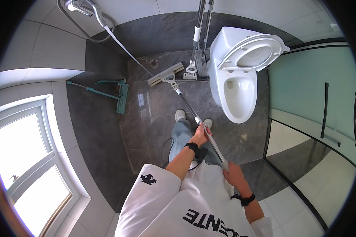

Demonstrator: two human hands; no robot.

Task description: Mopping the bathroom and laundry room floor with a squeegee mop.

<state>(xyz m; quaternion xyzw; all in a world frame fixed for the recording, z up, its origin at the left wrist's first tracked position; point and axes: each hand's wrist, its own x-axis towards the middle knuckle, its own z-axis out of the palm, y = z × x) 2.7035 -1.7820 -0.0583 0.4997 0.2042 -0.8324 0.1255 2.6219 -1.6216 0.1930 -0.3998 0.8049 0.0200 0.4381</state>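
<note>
A sponge mop (pixel 166 74) stretches from my hands to the grey tile floor, its wide pale head resting near the back wall. My left hand (pixel 200 135) is wrapped around the middle of its silver pole. Lower down, my right hand (pixel 235 174) is closed around the grey grip at the pole's end. A thin white streak, which looks like a water stream (pixel 124 49), runs from the shower fitting (pixel 81 7) down to the mop head's left side.
A white toilet (pixel 238 94) with its lid raised stands to the right. More mops (pixel 195 39) lean upright against the back wall, beside the toilet. A teal mop (pixel 122 98) is on the left. Frosted glass doors (pixel 304 91) close the right side; a floor drain (pixel 154 63) lies behind.
</note>
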